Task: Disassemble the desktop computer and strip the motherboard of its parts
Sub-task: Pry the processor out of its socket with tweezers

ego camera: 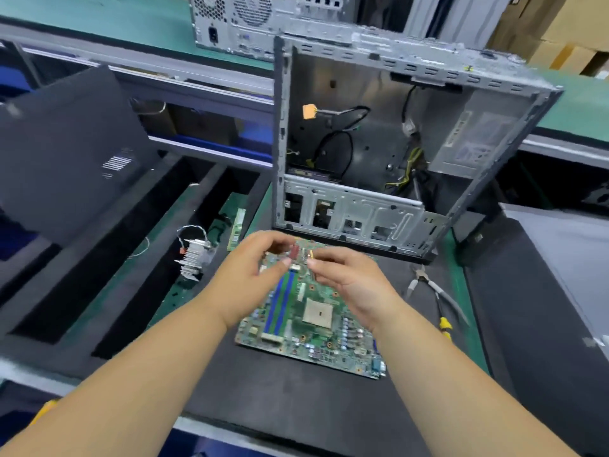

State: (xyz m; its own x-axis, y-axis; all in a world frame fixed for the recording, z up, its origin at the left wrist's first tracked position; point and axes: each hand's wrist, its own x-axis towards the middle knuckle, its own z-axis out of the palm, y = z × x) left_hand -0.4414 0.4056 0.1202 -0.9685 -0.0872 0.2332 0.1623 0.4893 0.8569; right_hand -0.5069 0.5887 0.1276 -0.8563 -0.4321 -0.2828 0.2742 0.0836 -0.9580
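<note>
With the motherboard (309, 311) already lying out of the gutted case (389, 133) on the mat, heatsink (194, 258) and memory stick (238, 228) set aside, both hands (244, 275) (349, 282) are hovering with curled fingers, the right pinching a small yellowish piece (310, 255), the left's grip being unclear, more stripping probably remaining

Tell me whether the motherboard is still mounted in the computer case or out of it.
Out. The motherboard lies flat on the dark mat in front of the open computer case, whose bay shows bare metal and loose cables.
</note>
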